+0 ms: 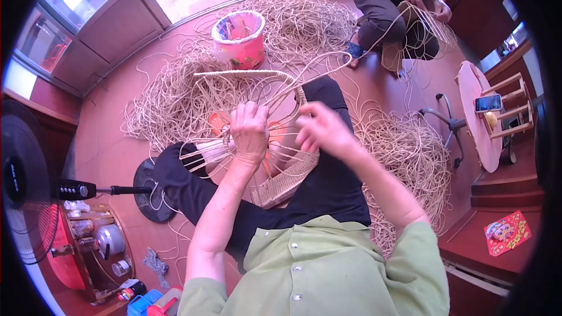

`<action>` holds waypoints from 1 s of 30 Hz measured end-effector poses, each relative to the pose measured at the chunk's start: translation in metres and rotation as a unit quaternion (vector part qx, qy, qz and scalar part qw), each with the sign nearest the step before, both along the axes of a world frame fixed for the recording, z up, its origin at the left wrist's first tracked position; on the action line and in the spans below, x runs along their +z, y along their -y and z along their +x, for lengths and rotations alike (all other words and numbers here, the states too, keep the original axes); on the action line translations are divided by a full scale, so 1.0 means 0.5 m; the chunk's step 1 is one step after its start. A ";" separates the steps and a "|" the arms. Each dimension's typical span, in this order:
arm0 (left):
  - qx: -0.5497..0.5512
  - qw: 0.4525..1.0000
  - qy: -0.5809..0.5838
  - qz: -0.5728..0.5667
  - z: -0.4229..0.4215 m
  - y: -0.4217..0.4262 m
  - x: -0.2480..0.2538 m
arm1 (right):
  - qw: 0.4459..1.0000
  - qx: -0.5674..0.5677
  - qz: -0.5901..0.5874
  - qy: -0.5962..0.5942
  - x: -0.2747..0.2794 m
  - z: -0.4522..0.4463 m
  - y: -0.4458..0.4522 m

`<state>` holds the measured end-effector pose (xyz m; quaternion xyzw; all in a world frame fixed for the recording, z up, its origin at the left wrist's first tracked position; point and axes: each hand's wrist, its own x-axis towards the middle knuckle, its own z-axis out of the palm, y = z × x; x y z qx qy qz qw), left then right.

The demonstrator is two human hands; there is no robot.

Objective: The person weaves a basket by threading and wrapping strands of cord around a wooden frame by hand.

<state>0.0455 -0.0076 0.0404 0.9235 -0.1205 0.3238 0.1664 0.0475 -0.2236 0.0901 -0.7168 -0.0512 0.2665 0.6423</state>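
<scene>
Head: cord heaps (405, 167) on reddish floor (105, 114)

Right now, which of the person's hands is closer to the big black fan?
Left. The left hand is over the woven frame, on the side toward the fan; the right hand is at the frame's opposite side, farther away.

1 near frame (285, 181) | 2 own hands (250, 130) (321, 133) | 1 pink bucket (241, 54) | 1 fan (23, 167) | 1 phone (488, 103)

Light green short-sleeved shirt (328, 263), round shiny buttons (297, 268) down front, dark trousers (331, 196), probably black
</scene>
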 end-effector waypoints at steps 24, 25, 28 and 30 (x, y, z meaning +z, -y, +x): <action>-0.200 0.976 -0.089 0.019 -0.071 0.034 0.056 | 0.942 0.092 0.233 0.225 -0.026 -0.286 0.007; -0.198 0.979 -0.029 -0.025 -0.070 0.056 0.073 | 0.938 0.038 0.249 0.238 -0.027 -0.273 0.038; -0.322 0.943 0.036 -0.071 -0.117 0.126 0.142 | 0.934 -0.214 0.245 0.149 -0.054 -0.184 0.098; -0.430 0.887 0.088 -0.142 -0.185 0.222 0.182 | 0.966 -0.187 0.024 0.174 -0.052 -0.133 0.078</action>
